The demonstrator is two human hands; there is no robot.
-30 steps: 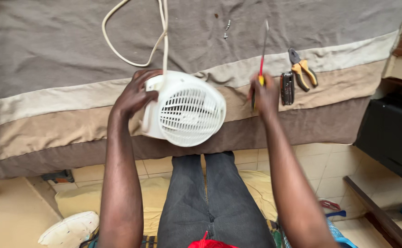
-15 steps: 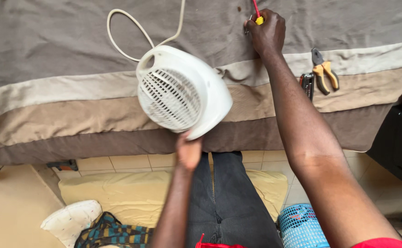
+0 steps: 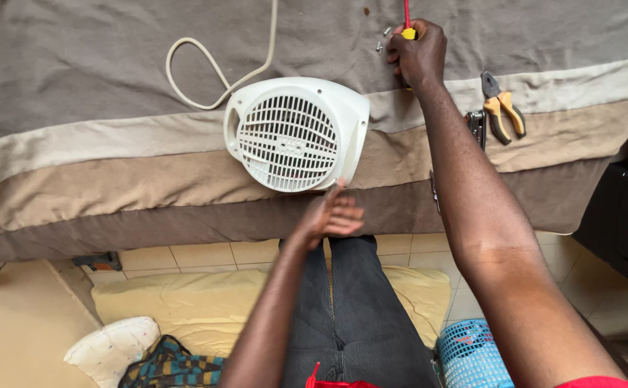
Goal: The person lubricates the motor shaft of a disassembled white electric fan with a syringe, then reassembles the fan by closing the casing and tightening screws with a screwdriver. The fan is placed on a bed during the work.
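Note:
A white fan heater (image 3: 296, 134) with a round grille lies face up on the brown striped bedcover (image 3: 77, 144), its pale cord (image 3: 210, 68) looping away to the far side. My left hand (image 3: 332, 214) hovers just below the heater's near edge, fingers apart, holding nothing. Stretched far over the bed, my right hand (image 3: 418, 52) is closed around a screwdriver (image 3: 406, 21) with a red and yellow handle. A few small screws (image 3: 383, 39) lie on the cover right beside that hand.
Yellow-handled pliers (image 3: 502, 108) and a small dark tool (image 3: 476, 123) lie on the cover to the right. A cream cushion (image 3: 184, 305) is under my legs on the tiled floor. A blue basket (image 3: 472, 356) stands at the lower right, dark furniture (image 3: 622, 208) at the right.
My left hand has set the heater down flat on the bedcover and let go of it. My right hand stays far out over the bed with the screwdriver.

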